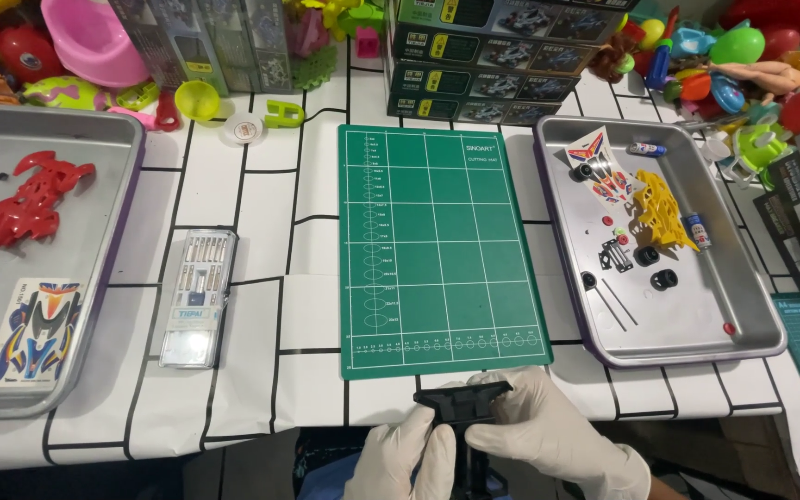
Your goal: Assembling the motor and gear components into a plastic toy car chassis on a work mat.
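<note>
At the near edge of the surface (261, 306), just below the green cutting mat (437, 250), both gloved hands are closed around a black plastic chassis piece (463, 405). The left hand (405, 458) has its fingers curled up against the lower left side, and the right hand (548, 426) wraps the right end with fingers pressed over the top edge. The piece looks light and stiff, moulded plastic with thin ribs, so I would judge it easy to lift but liable to snap or flex at the narrow parts; the smooth gloves could slip on it, and the broad outer flanks seem the safest place to grip. Going across from the left, a metal tray (113, 139) holds a red car body shell (30, 204) and a sticker sheet (34, 333). Beside it lies a clear case of screwdriver bits (196, 296), then the mat, bare. To the right a second tray (752, 315) carries a yellow body part (664, 213), small black wheels (664, 278), thin metal axles (618, 304) and another sticker sheet (599, 162). The surface is white with black lines. Along its far side stand stacked model boxes (483, 65) and heaps of bright toys (733, 56), so the room is crowded.
</note>
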